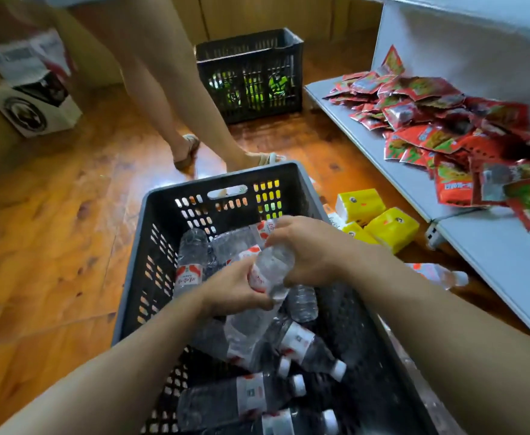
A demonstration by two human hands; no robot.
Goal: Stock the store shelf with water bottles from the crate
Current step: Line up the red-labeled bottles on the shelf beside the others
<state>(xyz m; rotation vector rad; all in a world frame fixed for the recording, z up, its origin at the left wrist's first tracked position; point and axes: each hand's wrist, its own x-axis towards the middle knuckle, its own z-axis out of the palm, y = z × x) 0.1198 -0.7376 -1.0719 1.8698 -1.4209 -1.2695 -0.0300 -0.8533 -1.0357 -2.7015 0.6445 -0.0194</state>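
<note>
Water bottle in hand: a clear bottle (270, 271) with a red-and-white label is lifted just above the heap in the crate, held between both hands.
Left hand: the left hand (235, 288) curls its fingers round the lower, labelled part of that bottle, taking its weight from below.
Right hand: the right hand (307, 249) wraps over the upper end of the same bottle, fingers closed on it; this two-handed hold likely steadies it while it comes free of the pile.
Crate: the black slatted crate (169, 189) sits on the floor directly below the person, close to the shelf so each bottle has a short way to go.
Remaining bottles: many loose bottles (241, 397) lie on their sides in the crate, jumbled, so most of the stocking seems yet to be done.
Shelf: the grey shelf (414, 183) runs along the right, its near stretch bare, its far part covered by red snack packets (439, 127).
Stray bottle: one bottle (439, 274) lies on the floor between crate and shelf.
Floor items: yellow packs (383, 227) lie beside the crate.
Beyond: another person's legs (176, 98) and a second crate (251, 76) stand further off.
</note>
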